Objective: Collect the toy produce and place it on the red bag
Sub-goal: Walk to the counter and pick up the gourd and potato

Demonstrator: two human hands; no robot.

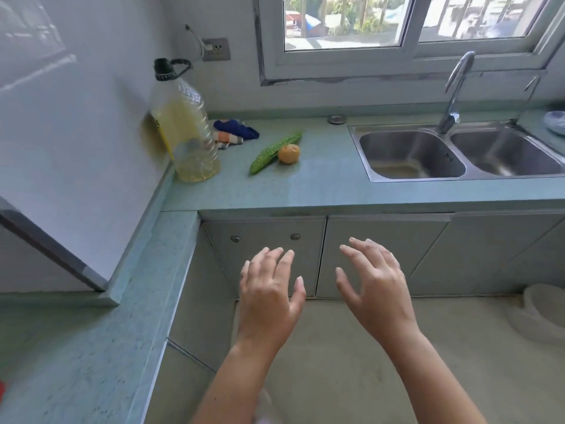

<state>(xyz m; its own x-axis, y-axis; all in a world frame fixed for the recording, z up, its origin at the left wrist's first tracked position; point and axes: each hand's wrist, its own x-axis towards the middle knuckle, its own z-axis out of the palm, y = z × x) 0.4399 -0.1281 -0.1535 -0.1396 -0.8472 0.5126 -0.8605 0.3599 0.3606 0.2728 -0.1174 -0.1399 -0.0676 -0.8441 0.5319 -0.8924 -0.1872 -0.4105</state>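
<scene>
A green toy bitter gourd [273, 153] lies diagonally on the pale green countertop [305, 188], and an orange-yellow toy fruit [288, 153] sits touching its right side. My left hand [269, 296] and my right hand [376, 286] hover side by side in front of the cabinet doors, below the counter edge. Both hold nothing, with their fingers spread and relaxed. A sliver of something red [1, 393] shows at the far left edge on the near counter; what it is cannot be told.
A large oil bottle [183, 127] stands in the counter's back-left corner beside a crumpled blue and orange cloth [234, 133]. A steel double sink [458, 154] with a tap [455, 90] fills the right side. A white bowl-like object [541, 313] sits on the floor at right.
</scene>
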